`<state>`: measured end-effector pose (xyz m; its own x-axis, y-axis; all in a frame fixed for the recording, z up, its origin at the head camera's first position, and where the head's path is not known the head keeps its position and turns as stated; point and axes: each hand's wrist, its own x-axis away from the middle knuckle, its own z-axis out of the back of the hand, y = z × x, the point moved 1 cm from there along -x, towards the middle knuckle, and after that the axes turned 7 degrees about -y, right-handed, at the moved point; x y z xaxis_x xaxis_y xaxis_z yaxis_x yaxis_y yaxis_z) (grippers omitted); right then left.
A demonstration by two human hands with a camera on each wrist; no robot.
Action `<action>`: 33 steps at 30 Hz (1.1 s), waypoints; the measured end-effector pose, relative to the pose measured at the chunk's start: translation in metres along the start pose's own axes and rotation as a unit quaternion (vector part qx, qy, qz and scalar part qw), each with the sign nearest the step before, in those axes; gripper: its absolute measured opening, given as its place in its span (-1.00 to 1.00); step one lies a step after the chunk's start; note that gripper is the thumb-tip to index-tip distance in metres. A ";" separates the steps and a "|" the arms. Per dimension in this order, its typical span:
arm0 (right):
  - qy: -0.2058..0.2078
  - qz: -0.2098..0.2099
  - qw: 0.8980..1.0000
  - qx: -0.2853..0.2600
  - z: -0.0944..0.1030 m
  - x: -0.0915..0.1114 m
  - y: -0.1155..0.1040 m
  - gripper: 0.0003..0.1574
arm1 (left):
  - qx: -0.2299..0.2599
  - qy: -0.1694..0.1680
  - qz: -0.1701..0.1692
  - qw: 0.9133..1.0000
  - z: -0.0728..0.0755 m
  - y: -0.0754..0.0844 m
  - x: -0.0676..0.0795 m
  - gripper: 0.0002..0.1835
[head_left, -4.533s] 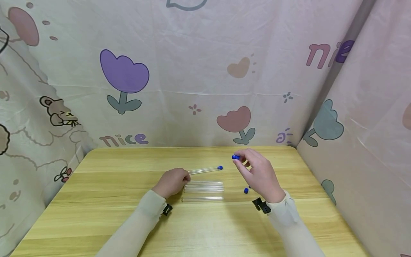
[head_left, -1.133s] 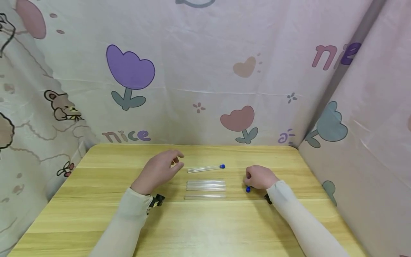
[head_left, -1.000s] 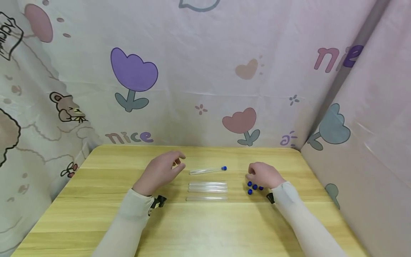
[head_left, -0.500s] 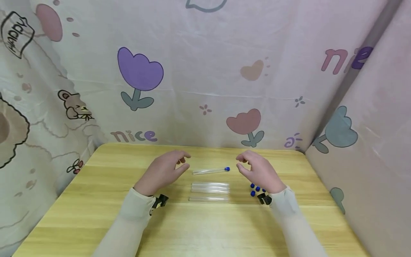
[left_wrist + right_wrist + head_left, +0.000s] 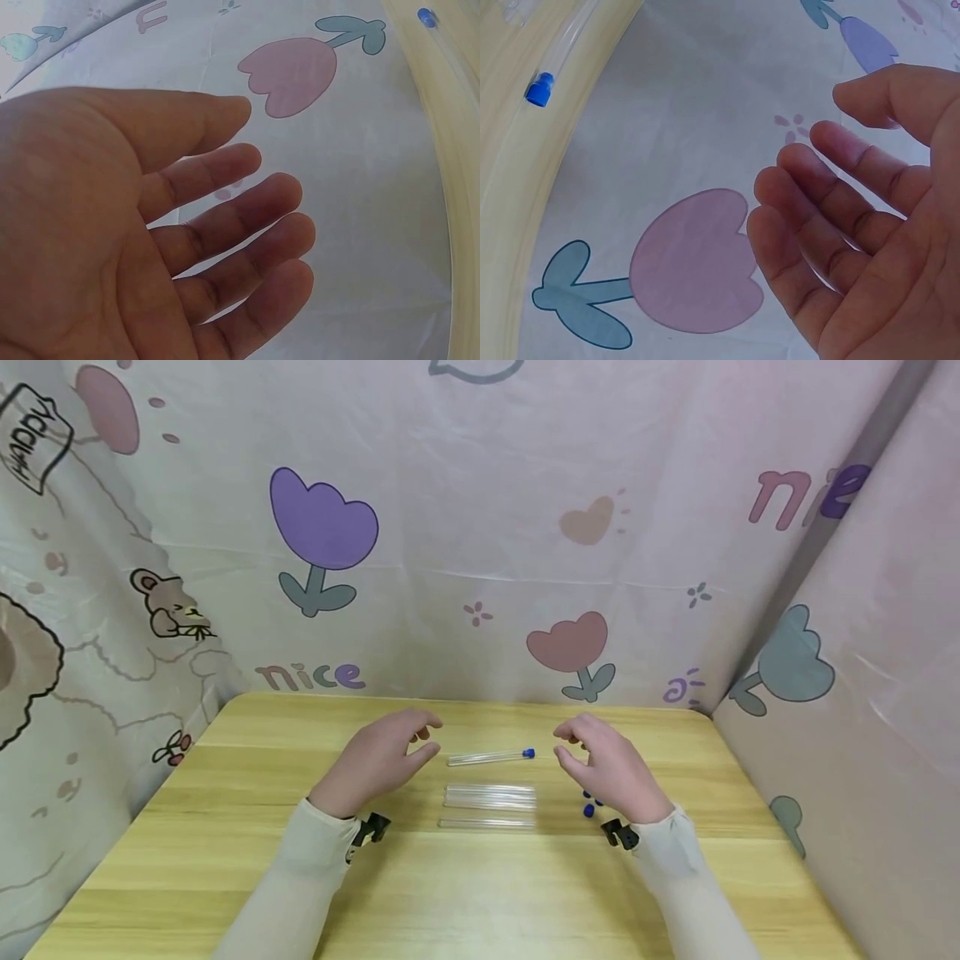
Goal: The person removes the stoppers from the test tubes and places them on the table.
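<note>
A clear test tube with a blue cap lies on the table between my hands, its capped end to the right. My left hand is raised to the left of it, fingers relaxed and holding nothing. My right hand hovers on the other side, also relaxed, with nothing in its grasp. Both wrist views show bare palms with fingers apart. Nearer me lie several uncapped tubes side by side and one more tube set apart. Several loose blue caps sit under my right hand, which partly hides them.
The wooden table ends at the back against a printed curtain. More curtain hangs along the left and right sides. A black camera mount is strapped to each wrist.
Earlier my left hand held the capped tube's end and my right pinched a blue cap. Both have let go; my right hand dipped to the caps, then rose and moved away from them.
</note>
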<state>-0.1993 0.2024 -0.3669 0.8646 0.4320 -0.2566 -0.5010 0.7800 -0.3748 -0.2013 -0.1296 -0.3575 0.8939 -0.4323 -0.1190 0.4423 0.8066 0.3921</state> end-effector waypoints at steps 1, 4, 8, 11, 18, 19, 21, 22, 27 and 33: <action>0.000 -0.001 1.000 0.000 0.000 0.000 -0.001 -0.73 | -0.001 0.000 0.000 1.000 0.000 0.000 0.000 -0.61; 0.009 0.000 1.000 0.005 0.001 0.002 -0.003 -0.74 | -0.002 -0.001 0.001 1.000 0.000 0.000 0.001 -0.61; 0.025 0.002 1.000 0.014 0.001 0.003 -0.004 -0.75 | 0.000 0.001 0.003 1.000 0.000 0.000 0.001 -0.62; 0.030 0.004 0.999 0.015 0.002 0.003 -0.004 -0.75 | 0.000 0.003 0.004 1.000 0.001 0.000 0.001 -0.63; 0.029 -0.004 0.999 0.018 0.002 0.003 -0.003 -0.76 | -0.003 0.009 0.006 1.000 0.002 0.000 0.001 -0.63; 0.028 -0.005 0.999 0.017 0.002 0.002 -0.003 -0.76 | -0.003 0.009 0.007 1.000 0.002 0.000 0.001 -0.63; 0.028 -0.007 0.999 0.016 0.002 0.002 -0.003 -0.76 | -0.002 0.008 0.007 1.000 0.002 -0.001 0.000 -0.63; 0.028 -0.007 0.999 0.015 0.002 0.002 -0.002 -0.76 | -0.002 0.007 0.006 1.000 0.002 -0.001 0.000 -0.63; 0.030 -0.010 0.999 0.013 0.002 0.002 -0.001 -0.77 | 0.000 0.002 0.008 1.000 0.001 -0.001 0.001 -0.61; 0.030 -0.013 0.999 0.014 0.003 0.002 0.000 -0.76 | -0.004 0.000 0.005 1.000 -0.003 -0.001 -0.003 -0.60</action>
<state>-0.1970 0.2046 -0.3651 0.8734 0.3833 -0.3005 -0.4758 0.8034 -0.3579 -0.2037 -0.1278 -0.3604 0.8983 -0.4242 -0.1150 0.4338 0.8138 0.3867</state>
